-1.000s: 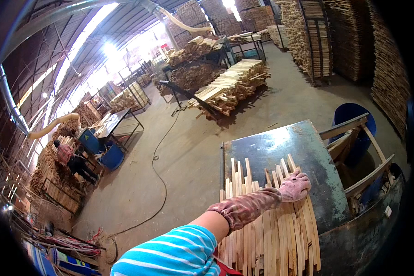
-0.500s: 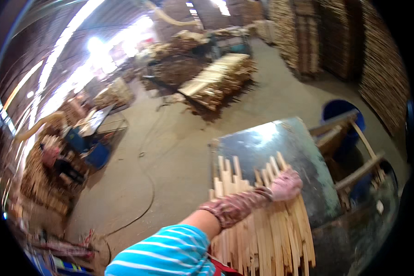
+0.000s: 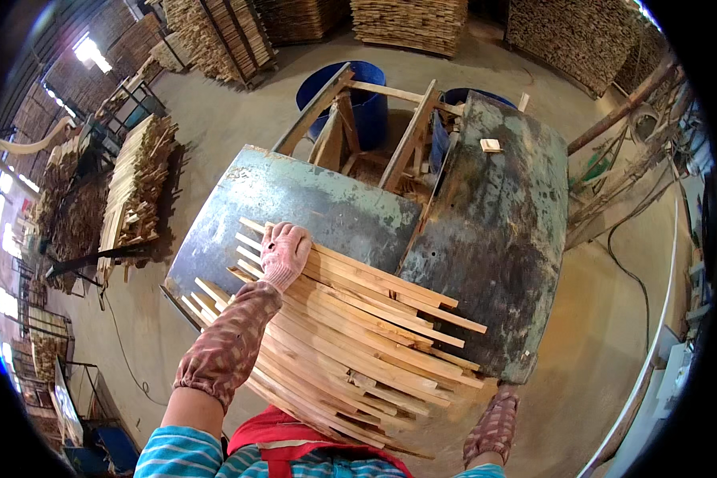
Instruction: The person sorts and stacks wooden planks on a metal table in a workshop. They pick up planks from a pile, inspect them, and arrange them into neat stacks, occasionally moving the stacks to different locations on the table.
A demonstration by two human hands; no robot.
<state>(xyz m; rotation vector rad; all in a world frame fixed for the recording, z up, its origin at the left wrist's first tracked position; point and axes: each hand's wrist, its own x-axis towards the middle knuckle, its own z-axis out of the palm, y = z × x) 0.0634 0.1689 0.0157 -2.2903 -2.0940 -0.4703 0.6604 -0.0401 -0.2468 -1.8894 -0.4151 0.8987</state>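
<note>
A wide layer of long, pale wooden strips (image 3: 350, 319) lies side by side on the dark metal-topped table (image 3: 342, 199), their ends uneven. My left hand (image 3: 285, 253), in a pinkish knit glove, is closed over the strips at the layer's far edge, toward their left ends. A brown patterned sleeve covers that forearm. My right hand (image 3: 507, 390) is low at the right, by the near corner of the dark worn panel (image 3: 494, 247). Its fingers are hidden at the panel's edge, so what it holds cannot be seen.
A small wood block (image 3: 491, 146) rests on the worn panel. Beyond the table are a wooden frame (image 3: 410, 135) and a blue barrel (image 3: 370, 119). Stacked strips (image 3: 139, 187) stand at the left, with tall wood stacks (image 3: 410, 24) behind. Poles and cables (image 3: 625, 151) stand at the right.
My view has swung rightward and down over the table. My left hand remains on the strips' edge. My right hand has come into view at the lower right.
</note>
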